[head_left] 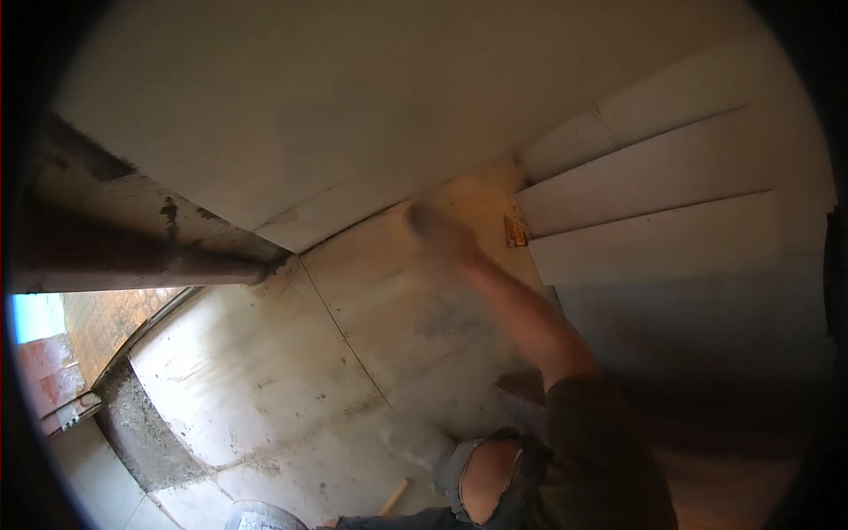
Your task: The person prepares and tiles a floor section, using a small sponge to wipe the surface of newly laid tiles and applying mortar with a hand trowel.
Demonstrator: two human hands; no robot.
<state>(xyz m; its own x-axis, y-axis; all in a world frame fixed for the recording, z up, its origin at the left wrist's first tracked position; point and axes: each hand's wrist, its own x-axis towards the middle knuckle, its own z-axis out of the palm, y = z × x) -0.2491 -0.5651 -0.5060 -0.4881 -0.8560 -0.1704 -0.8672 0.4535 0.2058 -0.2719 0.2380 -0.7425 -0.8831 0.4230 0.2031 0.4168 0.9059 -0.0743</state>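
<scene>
Right hand [450, 246], bare: arm extended across the pale tiles [238, 371]; fingers blurred, grip cannot be told. Left hand: outside the view, fingers cannot be told.

Dark object [419, 217], one, small, rounded: at the far end of the right hand, near the joint where tiles meet the wall [353, 97]; contact with the tiles unclear.

Surroundings: slabs [658, 216], pale, overlapping, to the right; brown frame [150, 234], at left, beside a bright opening [40, 318]; strip of rough grey cement [152, 428], below the opening; stick [395, 497], light wood, lower edge, left of the knee [488, 481] in torn trousers, which juts into the foreground.

Markings: patch [516, 232], orange-brown, right of the dark object, next to the slabs; any writing too small to read.
</scene>
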